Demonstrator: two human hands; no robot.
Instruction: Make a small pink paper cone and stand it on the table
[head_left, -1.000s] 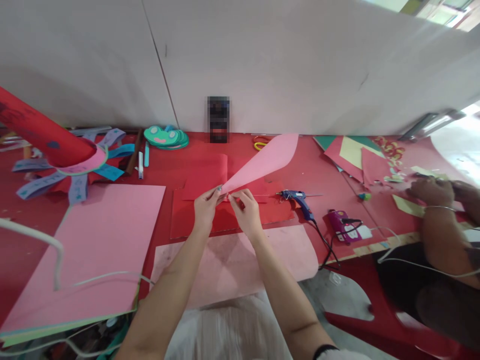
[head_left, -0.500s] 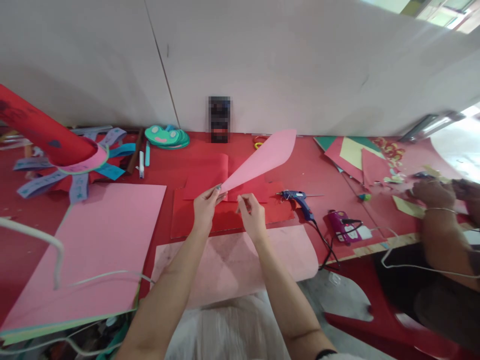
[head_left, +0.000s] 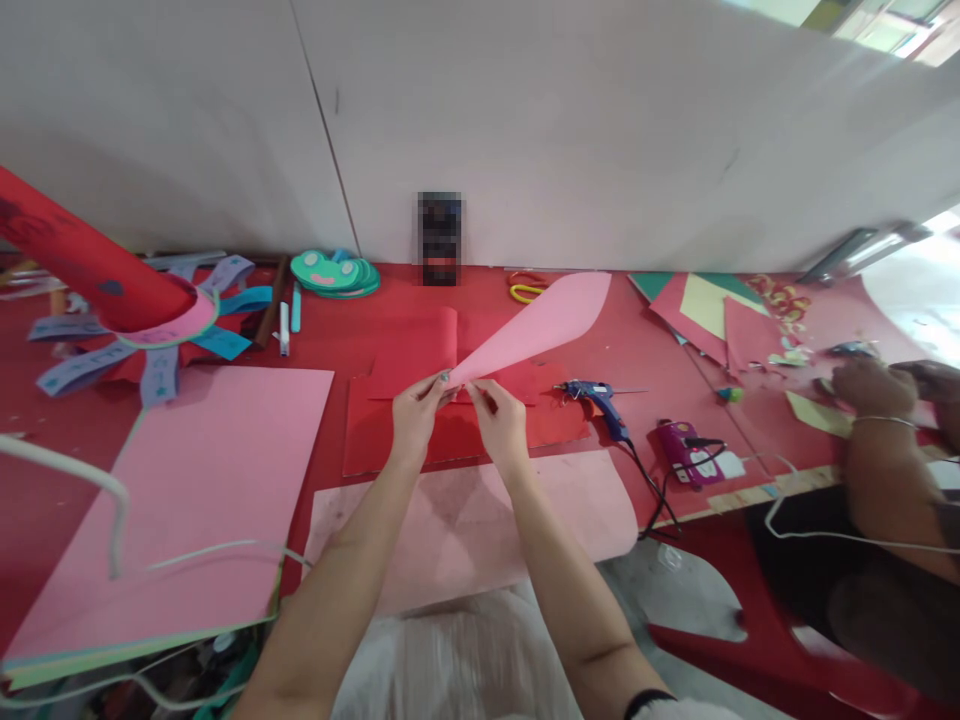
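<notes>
A pink sheet of paper (head_left: 544,320) is gathered to a narrow end and fans out toward the back right. My left hand (head_left: 416,415) pinches that narrow end. Close beside it, my right hand (head_left: 501,418) has its fingertips pressed together at the gathered point of the same paper. Underneath lies folded red paper (head_left: 412,350) on a larger red sheet (head_left: 375,430). A pale pink sheet (head_left: 465,530) lies between my forearms and the table edge.
A blue glue gun (head_left: 600,400) and purple power box (head_left: 686,455) lie right, with cables. Yellow-handled scissors (head_left: 525,292) rest behind. Left are stacked pink sheets (head_left: 225,480) and a red paper tube (head_left: 97,260). Another person's hands (head_left: 874,390) work at far right.
My right hand has moved left and up to the gathered end of the pink paper, meeting my left hand. The paper's wide end has shifted slightly right and down.
</notes>
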